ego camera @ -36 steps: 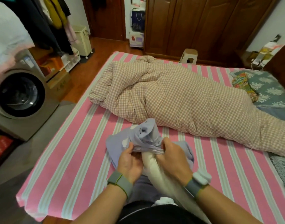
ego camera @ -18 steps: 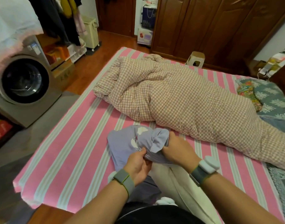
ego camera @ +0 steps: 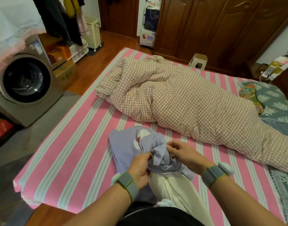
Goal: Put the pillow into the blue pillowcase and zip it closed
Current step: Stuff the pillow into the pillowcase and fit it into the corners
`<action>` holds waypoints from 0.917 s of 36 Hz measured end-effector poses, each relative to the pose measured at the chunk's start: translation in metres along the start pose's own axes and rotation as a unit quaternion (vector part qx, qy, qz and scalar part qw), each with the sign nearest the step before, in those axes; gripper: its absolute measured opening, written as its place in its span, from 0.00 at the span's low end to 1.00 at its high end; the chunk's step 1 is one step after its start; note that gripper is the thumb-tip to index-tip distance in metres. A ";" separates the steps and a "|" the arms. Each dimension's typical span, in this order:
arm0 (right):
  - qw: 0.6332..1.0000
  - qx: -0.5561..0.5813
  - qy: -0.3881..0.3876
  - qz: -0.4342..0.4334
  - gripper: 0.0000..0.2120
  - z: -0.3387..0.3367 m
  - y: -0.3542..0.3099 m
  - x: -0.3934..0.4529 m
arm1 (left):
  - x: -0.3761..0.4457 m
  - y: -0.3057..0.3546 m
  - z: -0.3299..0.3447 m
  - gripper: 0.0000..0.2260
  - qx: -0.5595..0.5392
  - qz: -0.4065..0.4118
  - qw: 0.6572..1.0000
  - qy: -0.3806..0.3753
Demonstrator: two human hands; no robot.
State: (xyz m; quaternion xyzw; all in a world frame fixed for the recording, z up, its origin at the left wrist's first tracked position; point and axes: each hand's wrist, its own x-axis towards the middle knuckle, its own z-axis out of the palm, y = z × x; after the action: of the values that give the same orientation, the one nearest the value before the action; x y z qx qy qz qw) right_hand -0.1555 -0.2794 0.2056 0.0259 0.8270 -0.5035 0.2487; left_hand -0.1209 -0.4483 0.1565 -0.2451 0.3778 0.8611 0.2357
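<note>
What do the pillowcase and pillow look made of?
Pillowcase: thin matte woven cloth, probably cotton; it bunches into fine creases where the left hand grips it. Pillow: cream fabric with a slight sheen and long soft folds; filling unseen.

We read one text only: "MILK DELUXE" (second word blurry, our best reading) in pale letters on the dark blue shopping bag, far beyond the right hand, against the wall by the wardrobe. The cardboard box, well out past the left hand beside the washing machine, carries dark printed characters, too blurred to read. Stickers on the washing machine's top corner show print, also illegible.
</note>
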 end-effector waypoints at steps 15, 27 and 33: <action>0.978 -0.183 -0.021 -0.101 0.10 0.017 0.012 0.003 | -0.003 0.003 -0.019 0.17 -0.030 0.064 0.992 0.102; 0.943 -0.233 0.095 -0.220 0.08 0.036 0.014 0.006 | 0.006 0.009 -0.054 0.15 0.086 -0.073 0.986 0.127; 0.903 -0.380 0.173 -0.104 0.08 0.020 0.036 0.025 | 0.002 0.022 -0.050 0.12 -0.025 -0.050 0.995 0.085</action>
State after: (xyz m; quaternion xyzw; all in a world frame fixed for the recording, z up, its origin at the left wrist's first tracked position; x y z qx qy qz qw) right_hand -0.1592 -0.2838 0.1573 -0.0697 0.9836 -0.1618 0.0385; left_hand -0.1230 -0.4995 0.1371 -0.3424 0.3621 0.8332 0.2394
